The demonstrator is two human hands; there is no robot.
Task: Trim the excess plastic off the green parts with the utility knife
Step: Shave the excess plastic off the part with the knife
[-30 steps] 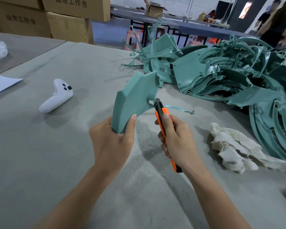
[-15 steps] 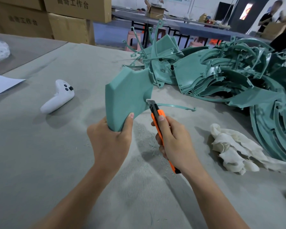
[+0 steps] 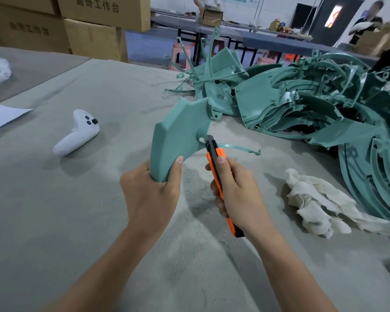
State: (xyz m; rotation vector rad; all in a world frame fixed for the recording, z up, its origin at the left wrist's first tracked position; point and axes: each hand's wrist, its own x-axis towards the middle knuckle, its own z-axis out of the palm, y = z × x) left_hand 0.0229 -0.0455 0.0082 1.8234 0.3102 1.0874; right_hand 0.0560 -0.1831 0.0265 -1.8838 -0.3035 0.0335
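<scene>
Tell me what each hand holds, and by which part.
The left hand grips the green part by its narrow lower end. The right hand grips the utility knife around the middle of its handle.

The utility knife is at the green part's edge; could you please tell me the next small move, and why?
Probably draw the utility knife a short way along the curved inner edge of the green part. The right hand holds its tip at that edge, while the left hand grips the part's lower end, thumb beside the same edge, so keep the stroke short.
</scene>
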